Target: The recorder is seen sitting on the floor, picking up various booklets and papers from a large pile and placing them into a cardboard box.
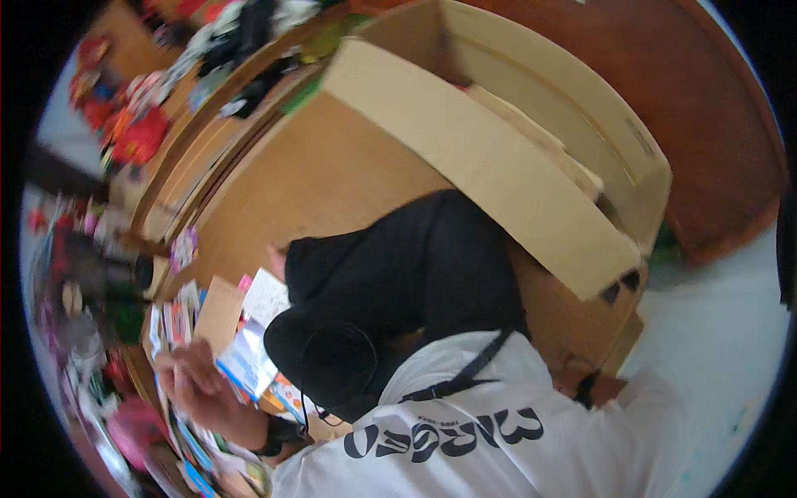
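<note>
My left hand (pixel 190 386), with a black band on its wrist, is raised at the lower left over books and papers, blurred, its fingers loosely bent and nothing visible in it. Just beyond it lie an open booklet (pixel 249 358), a white sheet (pixel 264 295) and a brown card or cover (pixel 219 314). My right hand (pixel 571 375) is low at the right by the edge of the wooden surface, a black band at its wrist; it is dark and blurred, so its fingers are unclear. A large open cardboard box (pixel 485 162) stands beyond my black-trousered legs, flat pieces inside it.
I sit on a wooden surface (pixel 299 180) with a raised wooden rail (pixel 159 180) at the left. Past the rail are clothes (pixel 233 50) and red items (pixel 140 137). More books (pixel 177 320) stack at the left edge. Reddish-brown wood (pixel 672 93) lies behind the box.
</note>
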{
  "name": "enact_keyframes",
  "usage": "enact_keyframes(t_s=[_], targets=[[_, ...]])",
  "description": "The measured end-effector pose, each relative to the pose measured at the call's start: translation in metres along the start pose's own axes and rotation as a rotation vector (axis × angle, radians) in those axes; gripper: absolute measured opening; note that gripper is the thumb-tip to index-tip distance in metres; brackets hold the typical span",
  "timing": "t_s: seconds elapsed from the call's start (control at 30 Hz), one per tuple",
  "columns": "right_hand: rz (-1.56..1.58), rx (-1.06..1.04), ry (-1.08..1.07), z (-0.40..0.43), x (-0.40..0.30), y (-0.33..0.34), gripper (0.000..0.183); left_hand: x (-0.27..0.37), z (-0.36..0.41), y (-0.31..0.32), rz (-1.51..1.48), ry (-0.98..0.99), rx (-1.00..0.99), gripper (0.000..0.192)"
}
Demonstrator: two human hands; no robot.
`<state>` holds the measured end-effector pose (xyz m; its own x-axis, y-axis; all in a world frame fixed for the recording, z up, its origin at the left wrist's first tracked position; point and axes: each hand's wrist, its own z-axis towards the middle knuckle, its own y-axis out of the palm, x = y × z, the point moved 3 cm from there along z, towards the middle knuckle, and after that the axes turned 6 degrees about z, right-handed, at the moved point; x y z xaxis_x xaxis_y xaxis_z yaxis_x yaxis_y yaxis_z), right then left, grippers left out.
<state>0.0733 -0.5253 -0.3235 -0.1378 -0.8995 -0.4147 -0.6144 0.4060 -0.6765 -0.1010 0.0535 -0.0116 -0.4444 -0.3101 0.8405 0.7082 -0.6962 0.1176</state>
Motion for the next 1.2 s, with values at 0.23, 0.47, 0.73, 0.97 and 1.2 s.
enact_keyframes(t_s=[0.23, 0.47, 0.73, 0.97, 1.2], targets=[[-0.044, 0.078, 0.034, 0.005, -0.008, -0.032, 0.007, 0.006, -0.003, -0.013, -0.092, -0.011, 0.076, 0.010], [-0.064, 0.120, 0.015, 0.016, -0.041, -0.060, 0.005, -0.008, -0.001, -0.035, -0.123, -0.073, 0.138, 0.014], [-0.016, 0.138, -0.059, 0.016, -0.094, -0.068, 0.003, -0.012, 0.000, -0.053, -0.174, -0.249, 0.110, 0.009], [0.023, -0.019, -0.234, 0.011, -0.141, -0.051, 0.003, -0.012, -0.011, -0.042, -0.162, -0.274, 0.002, 0.011], [0.224, -0.311, -0.598, 0.033, -0.179, -0.047, 0.005, 0.035, -0.039, -0.043, -0.204, -0.176, 0.061, 0.010]])
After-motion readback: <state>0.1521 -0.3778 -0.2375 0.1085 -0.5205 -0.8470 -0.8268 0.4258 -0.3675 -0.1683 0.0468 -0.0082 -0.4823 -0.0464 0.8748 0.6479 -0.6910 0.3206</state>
